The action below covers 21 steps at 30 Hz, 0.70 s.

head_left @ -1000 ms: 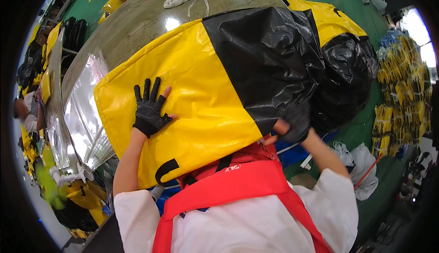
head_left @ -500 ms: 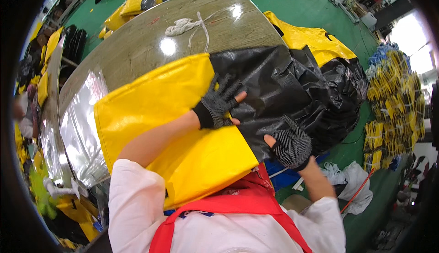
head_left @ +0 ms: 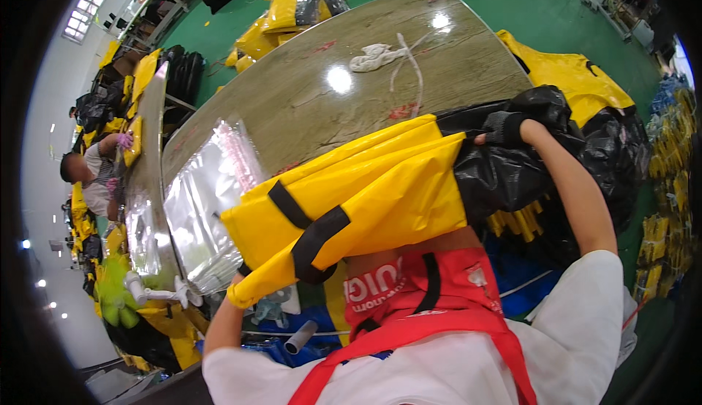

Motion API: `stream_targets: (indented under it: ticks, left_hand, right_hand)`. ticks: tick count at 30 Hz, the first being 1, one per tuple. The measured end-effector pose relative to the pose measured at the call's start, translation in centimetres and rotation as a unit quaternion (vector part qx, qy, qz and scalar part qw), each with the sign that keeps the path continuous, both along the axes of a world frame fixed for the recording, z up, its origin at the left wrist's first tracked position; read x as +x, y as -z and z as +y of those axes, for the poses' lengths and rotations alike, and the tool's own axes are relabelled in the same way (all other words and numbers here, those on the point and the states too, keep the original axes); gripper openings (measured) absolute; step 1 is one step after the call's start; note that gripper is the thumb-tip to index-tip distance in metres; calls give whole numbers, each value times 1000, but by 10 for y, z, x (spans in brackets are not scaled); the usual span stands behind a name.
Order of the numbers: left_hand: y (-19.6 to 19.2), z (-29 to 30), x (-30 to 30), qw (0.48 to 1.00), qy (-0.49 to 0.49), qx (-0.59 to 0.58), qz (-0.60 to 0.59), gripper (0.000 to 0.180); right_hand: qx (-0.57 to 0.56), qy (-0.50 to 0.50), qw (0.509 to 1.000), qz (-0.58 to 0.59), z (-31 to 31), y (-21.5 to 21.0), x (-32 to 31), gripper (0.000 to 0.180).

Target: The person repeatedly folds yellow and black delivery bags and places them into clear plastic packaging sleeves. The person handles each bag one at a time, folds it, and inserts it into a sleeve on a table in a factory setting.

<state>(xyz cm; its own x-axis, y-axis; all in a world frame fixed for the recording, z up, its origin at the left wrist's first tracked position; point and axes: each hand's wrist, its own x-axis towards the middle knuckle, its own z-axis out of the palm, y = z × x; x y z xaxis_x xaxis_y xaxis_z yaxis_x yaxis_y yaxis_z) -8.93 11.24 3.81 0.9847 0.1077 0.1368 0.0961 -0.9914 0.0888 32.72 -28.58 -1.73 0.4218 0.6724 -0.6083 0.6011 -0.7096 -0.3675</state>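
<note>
A large yellow-and-black waterproof item with black straps lies folded lengthwise across the near edge of a shiny table. My right hand, in a black glove, grips the far edge of its black half where it meets the yellow. My left forearm rises to the item's lower-left yellow corner. That hand itself is hidden under the fabric. My red apron shows just below the item.
A stack of clear plastic bags lies at the table's left end, and a white cord at its far side. More yellow-and-black items hang off the right. Another person works at a left table. Yellow piles sit on the green floor.
The item has been folded over on itself and drawn toward me. My left hand went from its middle to the lower-left corner; my right hand moved up to the far black edge.
</note>
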Motion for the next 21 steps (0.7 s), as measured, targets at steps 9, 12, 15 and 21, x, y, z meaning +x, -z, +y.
stream_targets:
  ticks: [9, 12, 15, 21]
  left_hand:
    - [33, -15, -52, 902, -280, -256, -205, 46]
    - [87, 49, -46, 834, -343, -366, -231, 33]
    - [124, 65, -19, 881, -416, -169, -149, 45]
    - [131, 71, -25, 872, -429, -220, -81, 51]
  right_hand:
    - [-12, 85, 996, -22, -4, -18, -18, 49]
    - [-3, 78, 997, 15, 9, -39, -30, 52]
    - [-27, 53, 995, -80, 18, -31, -39, 60]
    - [19, -92, 960, -264, -57, -153, -56, 81]
